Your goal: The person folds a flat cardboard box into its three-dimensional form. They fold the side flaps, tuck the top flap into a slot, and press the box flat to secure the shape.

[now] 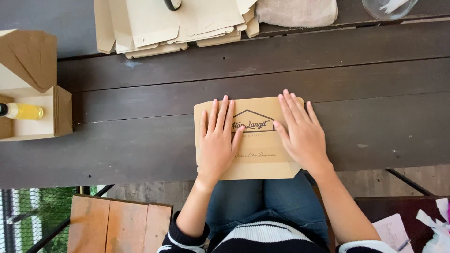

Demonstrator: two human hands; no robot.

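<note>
Lying at the near edge of the dark wooden plank table (375,117), a flat brown cardboard box blank (253,140) is pressed down by the left hand (218,140) and right hand (302,133), both spread flat, gripping nothing. More cream flat blanks (173,23) are stacked at the far edge; an open box with a yellow bottle (26,111) is kept at the left edge.

Soft, even daylight; sharp focus, faint shadows.

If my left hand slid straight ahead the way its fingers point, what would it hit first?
Probably the stack of flat cartons at the far edge. The left hand lies flat on the brown box blank, fingers pointing away and slightly right; beyond the blank there is only bare dark table before that stack.
</note>
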